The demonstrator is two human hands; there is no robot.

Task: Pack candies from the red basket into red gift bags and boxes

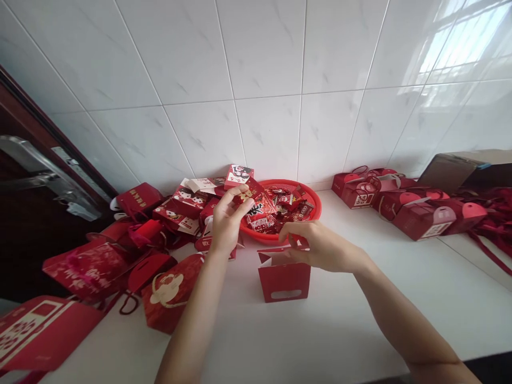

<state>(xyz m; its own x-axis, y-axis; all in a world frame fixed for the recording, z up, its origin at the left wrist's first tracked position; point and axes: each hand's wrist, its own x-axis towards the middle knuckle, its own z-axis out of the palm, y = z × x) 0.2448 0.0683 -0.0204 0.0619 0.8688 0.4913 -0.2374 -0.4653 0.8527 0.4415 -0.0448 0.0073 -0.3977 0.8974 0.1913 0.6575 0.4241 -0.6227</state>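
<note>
An open red box [285, 282] with a pale oval window stands upright on the white counter. My right hand [320, 245] is at its top opening, fingers curled down over the rim; the fingertips are partly hidden. Just behind the box, a red plastic basket [316, 200] holds many small wrapped packets [286, 205]. Above the basket's left side, my left hand [232, 218] pinches a red packet [250, 193] with gold markings between thumb and fingers.
Several red gift boxes [90, 266] crowd the counter [344, 320] at the left. More red boxes [424, 216] line the tiled wall at the right, beside an open carton [452, 173]. A door handle [24, 154] shows at the far left.
</note>
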